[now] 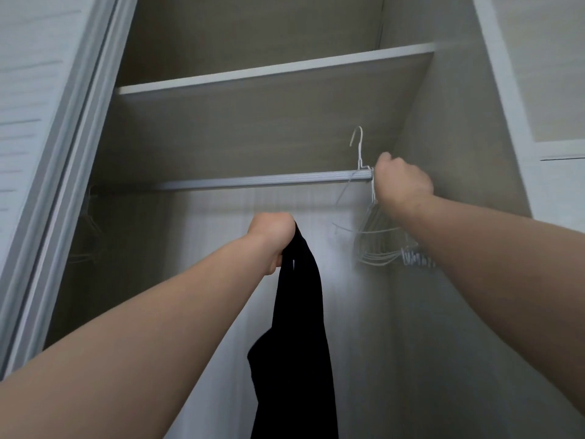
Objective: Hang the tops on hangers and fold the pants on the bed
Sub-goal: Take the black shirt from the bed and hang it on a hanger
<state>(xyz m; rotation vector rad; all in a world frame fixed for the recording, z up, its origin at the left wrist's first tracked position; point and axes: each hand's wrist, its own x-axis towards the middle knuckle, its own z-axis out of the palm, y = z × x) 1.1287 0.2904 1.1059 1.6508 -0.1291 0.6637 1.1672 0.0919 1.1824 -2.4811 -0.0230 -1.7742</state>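
Observation:
I look up into an open wardrobe. My left hand (272,236) is raised below the metal rail (253,182) and is shut on a black garment (300,327) that hangs straight down from my fist. At the rail's right end my right hand (402,182) is closed around a thin white wire hanger (359,150), whose hook sticks up above the rail. Several more white wire hangers (376,245) hang bunched under that hand, against the right wall.
A wooden shelf (275,71) spans the wardrobe above the rail. The sliding door frame (63,172) stands at the left. A few faint hangers (88,229) hang in shadow at the rail's left end. The white side panel (554,153) is on the right.

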